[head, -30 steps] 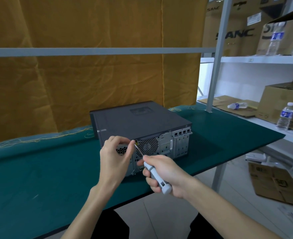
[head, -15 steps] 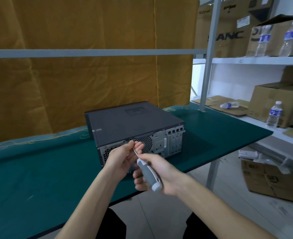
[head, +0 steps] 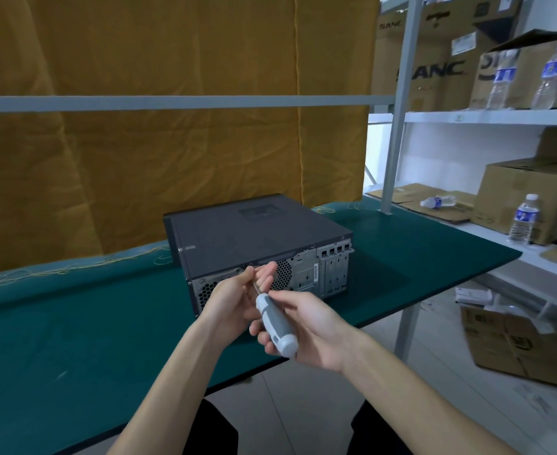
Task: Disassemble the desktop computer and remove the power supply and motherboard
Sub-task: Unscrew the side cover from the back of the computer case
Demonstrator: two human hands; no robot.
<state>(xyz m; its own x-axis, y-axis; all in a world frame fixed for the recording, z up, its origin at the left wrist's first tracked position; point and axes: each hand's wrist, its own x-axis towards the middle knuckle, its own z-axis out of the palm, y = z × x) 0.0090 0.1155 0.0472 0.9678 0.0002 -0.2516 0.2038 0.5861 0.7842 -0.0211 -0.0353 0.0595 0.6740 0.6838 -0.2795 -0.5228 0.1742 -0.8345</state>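
**Green Tabletop, Dark Computer, Two Busy Hands**

Green cloth covers the tabletop (head: 73, 339). The dark grey desktop computer (head: 254, 238) lies flat on it, near the front edge and closer to the right end. Its lid is on. Its metal back panel (head: 306, 274), full of little holes and slots, faces the person.

The right hand (head: 310, 333) grips a screwdriver (head: 275, 323) by its grey and white handle. The fingers curl around the handle, and the round white end points back toward the person. The thin metal shaft points up and away, toward the back of the computer.

The left hand (head: 237, 300) is just in front of the back panel. Its fingers and thumb come together around the tip of the screwdriver shaft. It looks like a pinch on the tip, but whether something tiny sits between the fingers is too small to tell. The two hands are touching or almost touching each other.

Yellow-brown curtain (head: 172, 142) hangs behind the far edge of the tabletop, with a grey bar (head: 172, 102) across it. Past the right end of the tabletop stands a white shelf (head: 490, 117). It holds brown cardboard boxes (head: 529, 198) and water bottles (head: 525, 221). One more bottle lies on its side there. Another cardboard box (head: 513, 343) sits on the floor below the shelf.
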